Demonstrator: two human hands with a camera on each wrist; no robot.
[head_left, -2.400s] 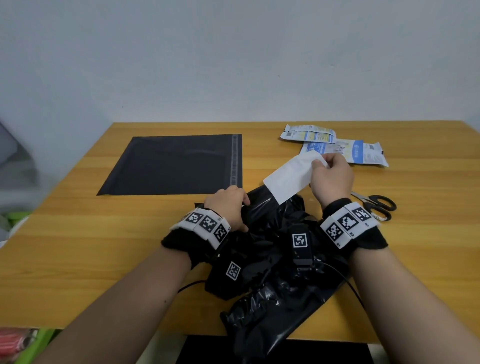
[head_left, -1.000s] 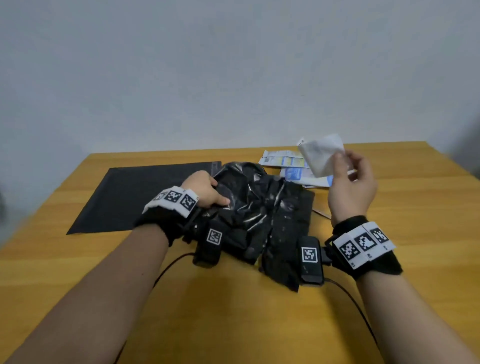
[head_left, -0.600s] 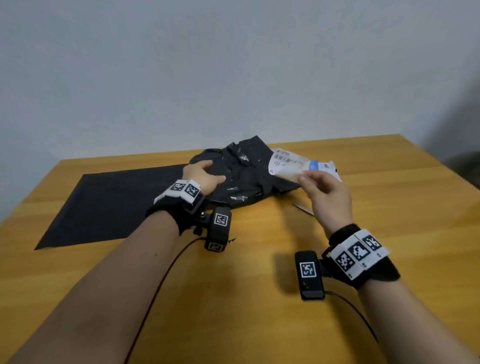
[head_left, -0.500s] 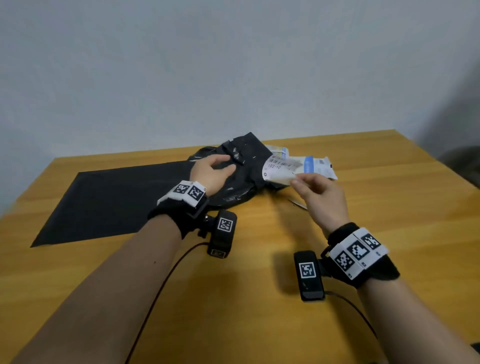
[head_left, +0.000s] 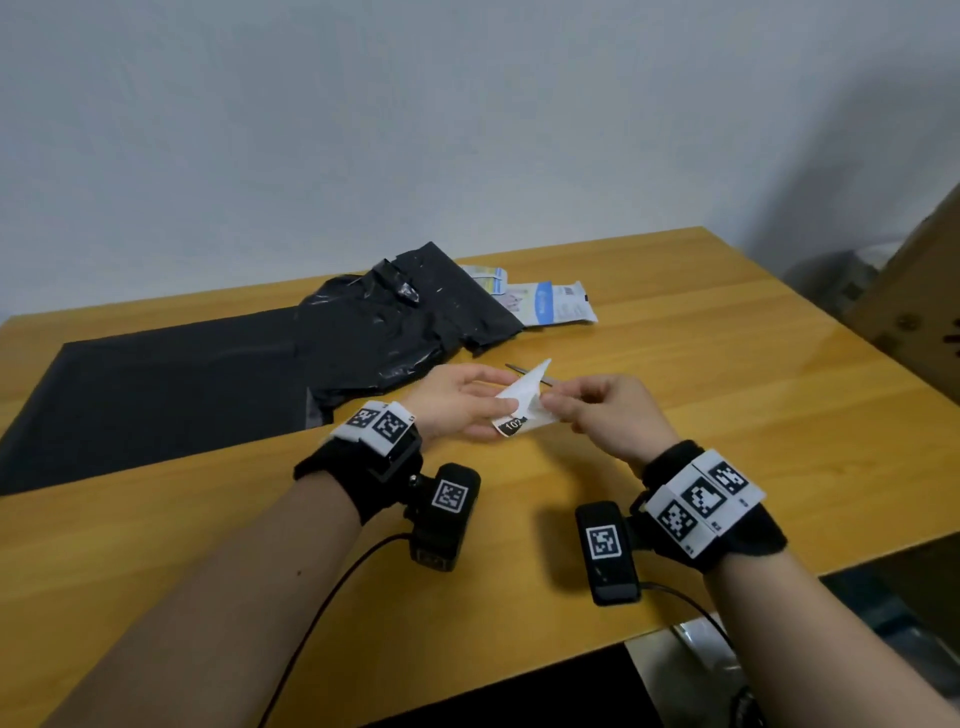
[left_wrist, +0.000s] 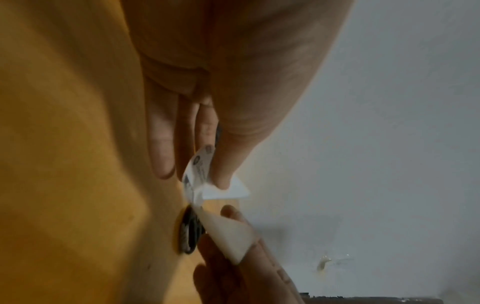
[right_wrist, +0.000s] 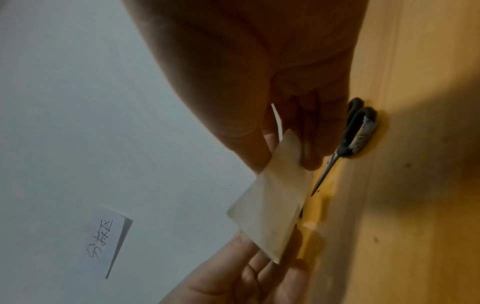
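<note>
A small white printed label (head_left: 521, 410) hangs above the wooden table (head_left: 727, 395) between both hands. My left hand (head_left: 496, 415) pinches its printed end, thumb on top, shown close up in the left wrist view as label (left_wrist: 201, 168). My right hand (head_left: 551, 411) pinches the other end, a pale plain sheet (right_wrist: 275, 197) between thumb and forefinger. The two ends bend apart where they meet. A crumpled black plastic bag (head_left: 395, 332) lies behind the hands, held by nobody.
A flat black mailer (head_left: 156, 384) covers the table's left. White and blue packets (head_left: 550, 306) lie behind the bag. Scissors (right_wrist: 355, 131) rest on the table just beyond the hands. A cardboard box (head_left: 919, 291) stands off the right edge. A handwritten note (right_wrist: 109, 240) is on the wall.
My left hand has let go of the black bag, which now lies at the back. It has come to the label, and both hands hold the label nearer to me.
</note>
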